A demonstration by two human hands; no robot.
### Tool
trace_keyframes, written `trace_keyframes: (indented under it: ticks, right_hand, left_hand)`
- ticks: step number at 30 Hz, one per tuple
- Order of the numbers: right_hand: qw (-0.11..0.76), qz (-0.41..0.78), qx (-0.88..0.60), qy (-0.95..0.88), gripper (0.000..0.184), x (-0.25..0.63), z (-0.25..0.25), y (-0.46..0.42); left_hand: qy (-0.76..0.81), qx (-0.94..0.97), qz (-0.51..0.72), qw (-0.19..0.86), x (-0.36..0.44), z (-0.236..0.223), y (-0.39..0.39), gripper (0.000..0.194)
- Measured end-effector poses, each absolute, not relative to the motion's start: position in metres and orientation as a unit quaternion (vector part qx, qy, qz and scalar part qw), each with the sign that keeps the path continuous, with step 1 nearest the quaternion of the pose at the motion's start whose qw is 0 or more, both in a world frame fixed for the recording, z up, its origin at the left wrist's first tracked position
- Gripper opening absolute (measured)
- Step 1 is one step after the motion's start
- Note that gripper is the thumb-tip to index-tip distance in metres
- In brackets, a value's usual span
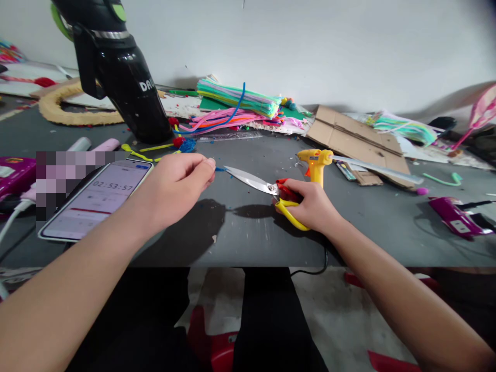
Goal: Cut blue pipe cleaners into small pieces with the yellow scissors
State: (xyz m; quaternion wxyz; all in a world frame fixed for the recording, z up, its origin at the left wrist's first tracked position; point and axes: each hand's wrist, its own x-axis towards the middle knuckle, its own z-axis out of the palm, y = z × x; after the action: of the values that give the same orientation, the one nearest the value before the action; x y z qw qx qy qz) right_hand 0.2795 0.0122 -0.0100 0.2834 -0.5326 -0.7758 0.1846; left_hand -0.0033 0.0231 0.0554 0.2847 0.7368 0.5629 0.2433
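Observation:
My left hand (pixel 180 186) is closed, with thumb and finger pinching a short blue pipe cleaner piece (pixel 220 169). Only its end sticks out; the rest is hidden by the fingers. In my right hand (pixel 315 204) are scissors (pixel 253 182) with red and yellow handles. Their blades look closed, and the tip points left, touching or very near the blue end. Just beyond the right hand stands a yellow hot glue gun (pixel 318 163) with a long clear glue stick (pixel 375 168) in its back. A blue fuzzy pompom (pixel 188 145) lies behind my left hand.
A phone (pixel 96 199) showing a timer lies left, before a black bottle (pixel 124 82). Bundled pipe cleaners (pixel 240 98) and cardboard (pixel 356 139) line the wall side. A tan ring (pixel 58 111) lies far left. A purple power strip (pixel 459 219) sits right.

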Motion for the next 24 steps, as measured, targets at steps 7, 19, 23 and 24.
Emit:
trace_keyframes:
  ticks: [7, 19, 23, 24]
  right_hand:
    - [0.281, 0.184, -0.538, -0.773, 0.023, 0.2785, -0.0093, 0.0118]
    - [0.277, 0.171, -0.539, -0.777, 0.016, 0.2779, -0.009, 0.011]
    - [0.273, 0.17, -0.538, -0.779, 0.018, 0.2767, -0.0078, 0.0107]
    - [0.272, 0.169, -0.538, -0.78, 0.018, 0.2766, -0.0076, 0.0108]
  left_hand:
    - [0.572, 0.734, 0.244, 0.271, -0.0049, 0.0492, 0.026, 0.044]
    - [0.565, 0.734, 0.247, 0.283, -0.0053, 0.0499, 0.0253, 0.045]
    - [0.562, 0.732, 0.248, 0.293, -0.0048, 0.051, 0.0248, 0.044]
    - [0.562, 0.731, 0.247, 0.297, -0.0045, 0.0516, 0.0245, 0.044]
